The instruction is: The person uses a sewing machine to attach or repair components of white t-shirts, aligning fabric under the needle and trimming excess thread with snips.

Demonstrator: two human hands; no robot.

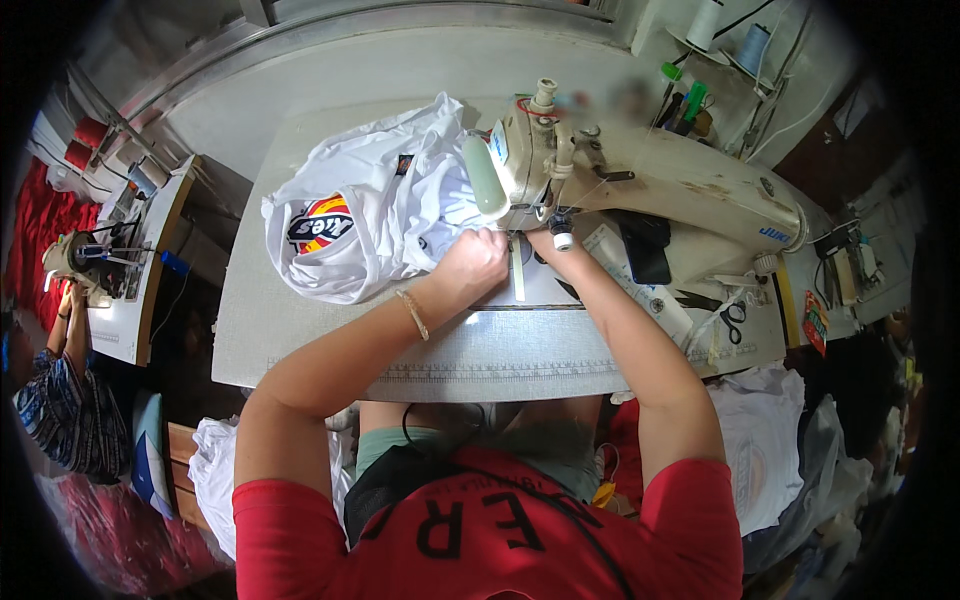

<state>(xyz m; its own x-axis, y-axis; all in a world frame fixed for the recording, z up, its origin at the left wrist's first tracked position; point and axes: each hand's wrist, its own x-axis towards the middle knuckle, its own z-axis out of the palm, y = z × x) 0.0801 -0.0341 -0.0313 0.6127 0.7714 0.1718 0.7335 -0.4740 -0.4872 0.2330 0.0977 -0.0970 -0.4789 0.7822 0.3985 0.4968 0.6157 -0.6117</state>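
Person in a red shirt is sitting at a grey table (330,340), working at a cream sewing machine (650,175). Left hand (472,262) is lying curled, knuckles up, pressing on the edge of a white garment (385,215) just left of the needle area; fingers are bent down onto the cloth, looks like a pinch but can't tell for sure. A thin bracelet (412,314) is sitting on the left wrist. Right hand (540,238) is reaching in under the machine head, right at the needle; mostly hidden by the machine, so can't tell whether it's open or closed or holding anything.

Garment is bunching up on the table to the left of the machine, a red-and-blue printed patch facing up, one edge running under the machine head. Scissors (735,318) are lying on the table to the right, well apart from both hands. Thread cones (730,32) are standing behind the machine. More white cloth (765,440) is piling at the person's right side. Another person is working at a second machine (85,262) far left.
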